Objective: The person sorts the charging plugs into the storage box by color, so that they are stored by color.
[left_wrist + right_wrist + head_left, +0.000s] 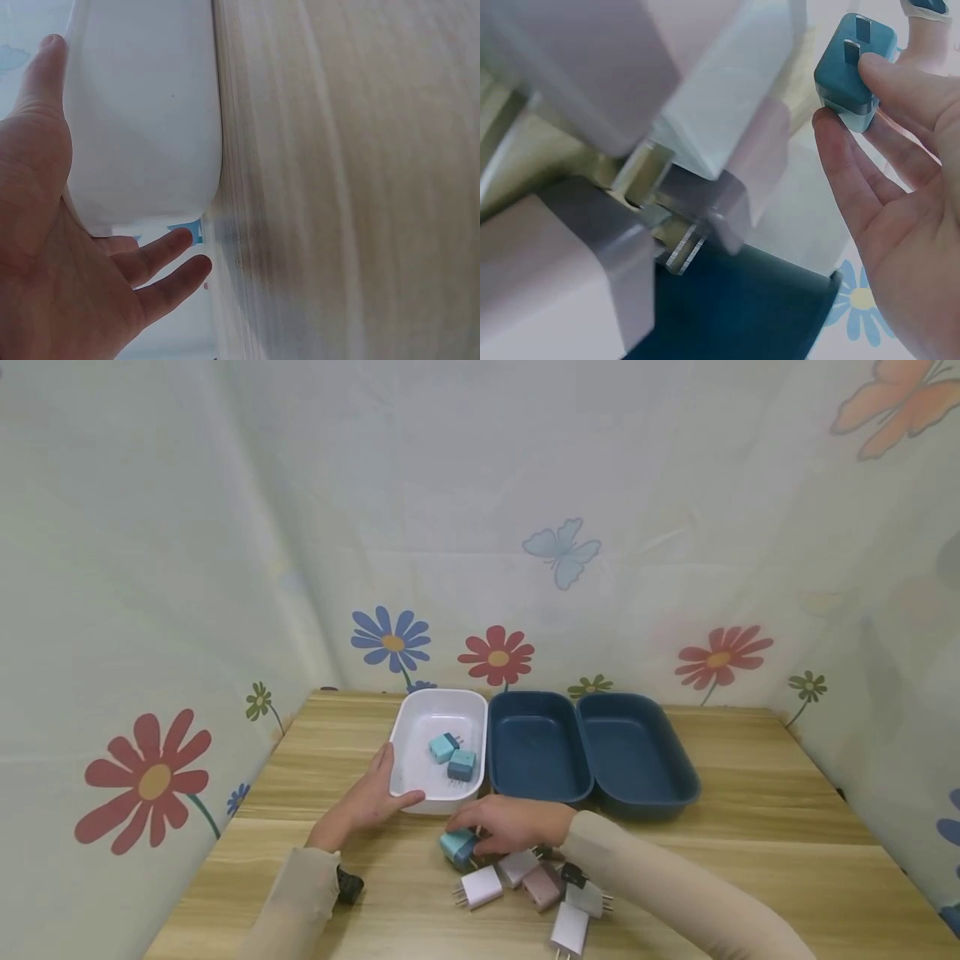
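Note:
My right hand [517,821] pinches a teal and dark-blue charger plug [457,844] between thumb and fingers, in front of the white box [435,807]. In the right wrist view the metal prongs of this charger plug [844,71] show beside the thumb. Inside the white box are two more teal charger plugs, one [443,747] behind the other [461,765]. At the box's near left corner rests my left hand [371,797], thumb against the front and fingers along the side. The left wrist view shows the fingers [161,292] spread and fairly straight.
Two dark-blue boxes, one in the middle [534,799] and one on the right [645,810], stand beside the white one. Near my right forearm lie white charger plugs [482,887], [570,928], a pink charger plug [542,887] and several others on the wooden table [405,902].

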`<state>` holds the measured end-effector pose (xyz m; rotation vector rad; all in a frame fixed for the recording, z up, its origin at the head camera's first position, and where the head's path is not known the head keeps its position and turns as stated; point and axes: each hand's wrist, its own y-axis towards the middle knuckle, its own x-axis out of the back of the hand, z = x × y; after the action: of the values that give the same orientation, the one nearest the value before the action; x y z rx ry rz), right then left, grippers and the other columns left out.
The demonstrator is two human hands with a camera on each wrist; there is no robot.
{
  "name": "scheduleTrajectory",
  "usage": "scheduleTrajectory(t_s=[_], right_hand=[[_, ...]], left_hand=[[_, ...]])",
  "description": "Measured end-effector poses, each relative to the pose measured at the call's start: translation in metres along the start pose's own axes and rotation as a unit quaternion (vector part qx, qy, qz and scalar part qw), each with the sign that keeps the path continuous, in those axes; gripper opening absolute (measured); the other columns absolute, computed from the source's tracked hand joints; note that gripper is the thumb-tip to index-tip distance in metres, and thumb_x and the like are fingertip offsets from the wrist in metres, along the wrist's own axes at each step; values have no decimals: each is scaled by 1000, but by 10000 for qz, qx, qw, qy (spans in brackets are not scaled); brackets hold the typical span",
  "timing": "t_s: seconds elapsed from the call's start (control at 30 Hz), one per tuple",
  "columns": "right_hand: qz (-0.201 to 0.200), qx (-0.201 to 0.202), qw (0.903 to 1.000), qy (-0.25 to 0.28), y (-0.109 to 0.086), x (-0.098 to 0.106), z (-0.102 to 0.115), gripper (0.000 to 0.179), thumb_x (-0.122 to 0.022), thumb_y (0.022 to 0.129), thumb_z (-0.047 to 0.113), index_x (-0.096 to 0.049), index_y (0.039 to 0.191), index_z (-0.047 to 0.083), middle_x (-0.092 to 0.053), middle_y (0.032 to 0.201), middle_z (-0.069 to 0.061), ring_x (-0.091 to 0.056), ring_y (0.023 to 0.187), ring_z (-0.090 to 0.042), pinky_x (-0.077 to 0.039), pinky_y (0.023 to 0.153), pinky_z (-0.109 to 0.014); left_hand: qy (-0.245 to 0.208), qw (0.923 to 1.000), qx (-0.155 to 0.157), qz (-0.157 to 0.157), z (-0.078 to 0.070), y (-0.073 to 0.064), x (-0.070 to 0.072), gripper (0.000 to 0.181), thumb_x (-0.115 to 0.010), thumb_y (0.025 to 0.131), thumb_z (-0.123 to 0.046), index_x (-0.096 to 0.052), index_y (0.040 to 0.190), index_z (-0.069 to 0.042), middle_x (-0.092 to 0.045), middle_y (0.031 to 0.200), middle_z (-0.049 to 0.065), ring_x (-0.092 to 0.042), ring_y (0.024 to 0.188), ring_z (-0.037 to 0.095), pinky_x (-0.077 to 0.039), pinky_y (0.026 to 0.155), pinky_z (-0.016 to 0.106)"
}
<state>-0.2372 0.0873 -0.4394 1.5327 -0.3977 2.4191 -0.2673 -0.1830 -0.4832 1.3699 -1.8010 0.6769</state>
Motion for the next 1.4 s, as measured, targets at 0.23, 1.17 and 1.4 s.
scheduleTrajectory(t_s=[0.23, 1.17, 1.4], right_hand=[[-61, -221, 9994, 252, -10, 9, 7, 45, -66, 90, 16, -54, 133, 15, -52, 133, 7, -50, 110, 1, -44, 84, -15], [-1130, -638, 9908, 395, -30, 49, -12, 46, -69, 87, 11, -55, 131, 12, -53, 133, -2, -55, 103, -11, -49, 87, -30], [-1230, -985, 9869, 357, -27, 52, -21, 45, -67, 89, 13, -54, 132, 11, -53, 132, -3, -56, 103, -18, -49, 88, -33]], left_hand=[[-30, 10000, -28, -9, 1, 0, -1, 109, -68, 84, -47, 3, 147, 7, -2, 153, 27, -21, 135, 44, -26, 106, 53], [-145, 9998, 61, 79, 3, 1, -1, 111, -69, 83, -47, 5, 147, 5, -2, 153, 25, -17, 137, 43, -23, 107, 54], [-164, 9998, 58, 103, 1, 0, 0, 111, -69, 83, -48, 5, 147, 6, -2, 153, 26, -18, 137, 43, -23, 107, 54]])
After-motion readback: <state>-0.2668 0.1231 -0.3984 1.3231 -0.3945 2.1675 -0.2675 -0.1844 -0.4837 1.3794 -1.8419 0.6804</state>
